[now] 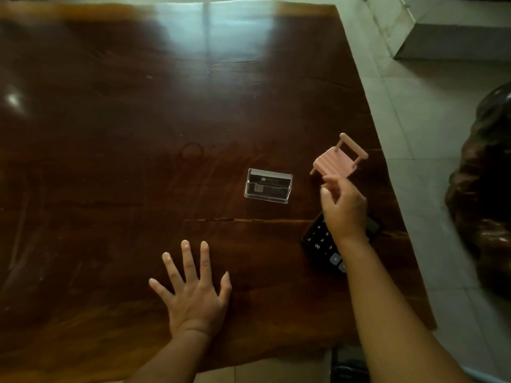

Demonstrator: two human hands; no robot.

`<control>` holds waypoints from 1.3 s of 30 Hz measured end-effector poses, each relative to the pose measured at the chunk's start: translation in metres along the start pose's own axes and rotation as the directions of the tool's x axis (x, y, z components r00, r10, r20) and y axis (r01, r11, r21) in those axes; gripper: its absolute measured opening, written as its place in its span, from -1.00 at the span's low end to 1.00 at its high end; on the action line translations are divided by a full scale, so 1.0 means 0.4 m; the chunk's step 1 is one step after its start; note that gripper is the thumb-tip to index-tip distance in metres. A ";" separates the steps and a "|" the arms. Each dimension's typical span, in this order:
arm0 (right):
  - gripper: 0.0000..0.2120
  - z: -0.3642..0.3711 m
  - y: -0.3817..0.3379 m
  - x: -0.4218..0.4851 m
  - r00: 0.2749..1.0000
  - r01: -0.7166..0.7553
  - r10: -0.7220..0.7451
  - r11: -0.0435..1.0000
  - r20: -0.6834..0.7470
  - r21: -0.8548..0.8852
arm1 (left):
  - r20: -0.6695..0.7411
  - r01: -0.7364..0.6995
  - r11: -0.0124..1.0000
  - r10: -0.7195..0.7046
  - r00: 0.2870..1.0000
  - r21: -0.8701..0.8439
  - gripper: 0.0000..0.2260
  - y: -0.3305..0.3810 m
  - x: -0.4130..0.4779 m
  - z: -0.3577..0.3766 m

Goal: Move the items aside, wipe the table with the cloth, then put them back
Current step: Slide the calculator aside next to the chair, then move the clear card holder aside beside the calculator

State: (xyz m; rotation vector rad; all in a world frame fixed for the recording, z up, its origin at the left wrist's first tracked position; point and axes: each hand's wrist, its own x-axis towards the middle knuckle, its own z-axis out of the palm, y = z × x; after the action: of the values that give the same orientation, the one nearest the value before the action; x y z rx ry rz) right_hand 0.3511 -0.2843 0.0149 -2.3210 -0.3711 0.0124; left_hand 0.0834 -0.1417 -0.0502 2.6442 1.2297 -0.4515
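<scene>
A small pink toy chair [336, 158] is held tilted above the dark wooden table [110, 134], near its right edge; my right hand [344, 208] grips it by a leg from below. A clear plastic card holder [268, 186] with dark cards stands on the table just left of the chair. A black calculator [322, 244] lies under my right wrist and is partly hidden by it. My left hand [193, 291] rests flat on the table near the front edge, fingers spread, holding nothing. No cloth is in view.
The table's right edge runs diagonally beside a pale tiled floor [414, 120]. A dark glossy carved object [486, 194] stands on the floor at the right. A grey step or block [448, 37] sits at the top right.
</scene>
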 end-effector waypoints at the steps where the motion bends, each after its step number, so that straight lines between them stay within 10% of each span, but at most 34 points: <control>1: -0.70 0.021 -0.013 0.008 0.996 0.019 -0.021 1.000 0.082 0.025 | 0.001 -0.002 1.000 0.002 1.000 0.000 -0.30 0.001 -0.001 0.000; 5: -0.38 0.104 -0.046 0.031 0.948 0.080 -0.078 0.997 0.307 0.006 | 0.007 -0.003 1.000 0.003 1.000 0.005 -0.30 0.004 -0.003 -0.005; 12: -0.44 0.163 -0.060 0.048 0.929 0.152 -0.152 0.988 0.338 0.024 | 0.019 -0.003 1.000 0.003 1.000 0.010 -0.30 0.003 -0.001 -0.006; 27: -0.57 0.080 -0.033 -0.027 0.952 0.183 -0.194 0.981 0.235 0.068 | -0.016 -0.011 1.000 0.011 1.000 -0.013 -0.31 0.004 -0.005 -0.003; 39: -0.55 -0.193 0.159 -0.280 0.996 -0.087 0.087 0.996 0.021 0.002 | -0.063 -0.034 0.998 0.031 0.998 -0.055 -0.33 0.005 -0.011 -0.002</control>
State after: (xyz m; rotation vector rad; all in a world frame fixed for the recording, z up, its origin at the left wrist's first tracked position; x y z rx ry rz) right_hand 0.2698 -0.4105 0.0128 -2.3345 -0.2800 0.0804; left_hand 0.0824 -0.1459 -0.0478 2.6455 1.1968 -0.3264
